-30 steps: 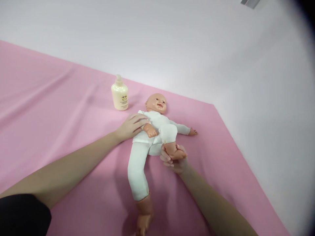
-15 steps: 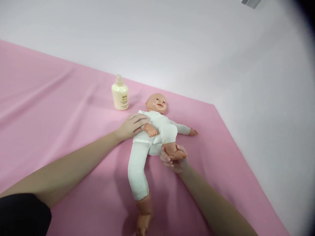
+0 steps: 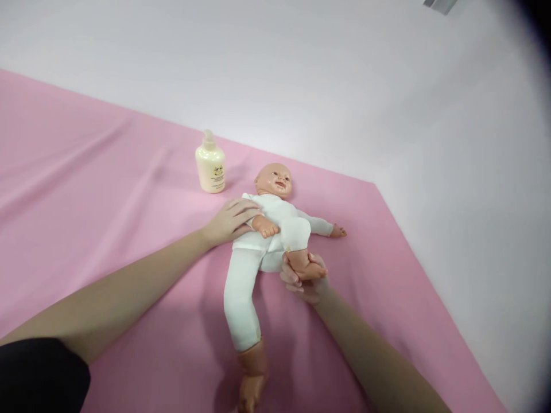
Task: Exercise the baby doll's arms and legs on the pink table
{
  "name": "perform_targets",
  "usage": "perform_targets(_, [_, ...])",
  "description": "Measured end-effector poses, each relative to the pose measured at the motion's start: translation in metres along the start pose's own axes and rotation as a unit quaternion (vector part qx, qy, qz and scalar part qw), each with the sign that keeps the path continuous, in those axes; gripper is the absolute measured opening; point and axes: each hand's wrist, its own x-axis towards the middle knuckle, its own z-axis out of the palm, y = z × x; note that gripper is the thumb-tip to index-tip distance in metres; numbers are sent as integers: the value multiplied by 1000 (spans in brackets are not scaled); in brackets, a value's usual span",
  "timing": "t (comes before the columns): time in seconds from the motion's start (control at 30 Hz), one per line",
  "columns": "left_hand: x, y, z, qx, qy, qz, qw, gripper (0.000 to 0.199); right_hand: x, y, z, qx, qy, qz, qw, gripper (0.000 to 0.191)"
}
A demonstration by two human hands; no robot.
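A bald baby doll in a white cloth suit lies on its back on a pink cloth, its head toward the far edge. My left hand is laid over the doll's arm at the side of its trunk, fingers curved round the sleeve; the doll's small hand pokes out beside my fingertips. Cupped from below, the doll's foot is in my right hand, with that leg bent up at the knee toward the belly. The other leg stretches toward me.
A cream-coloured pump bottle stands upright on the pink cloth, left of the doll's head. The cloth's far and right edges meet in a corner beyond the doll's outstretched arm. A pale surface lies past them.
Hardly anything differs. The doll's small hand beside my left fingers has shifted very slightly to the right; both my hands keep their places.
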Motion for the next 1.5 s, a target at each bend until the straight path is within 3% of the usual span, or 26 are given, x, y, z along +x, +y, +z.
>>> perform_targets(0.3, [1, 1, 0, 21, 20, 33, 999, 32, 0, 1, 0, 15, 17, 3, 1000, 42])
perform_targets(0.53, [0, 0, 1, 32, 14, 34, 999, 34, 0, 1, -1, 33, -15, -5, 999, 43])
perform_targets(0.97, [-1, -1, 1, 23, -1, 19, 1000, 34, 0, 0, 2, 21, 13, 6, 1000, 43])
perform_targets(1.3, [-3, 0, 1, 51, 25, 59, 997, 31, 0, 1, 1, -4, 53, 18, 998, 41])
perform_targets(1.5, [-3, 0, 0, 57, -7, 60, 997, 31, 1, 3, 0, -12, 77, 30, 996, 43])
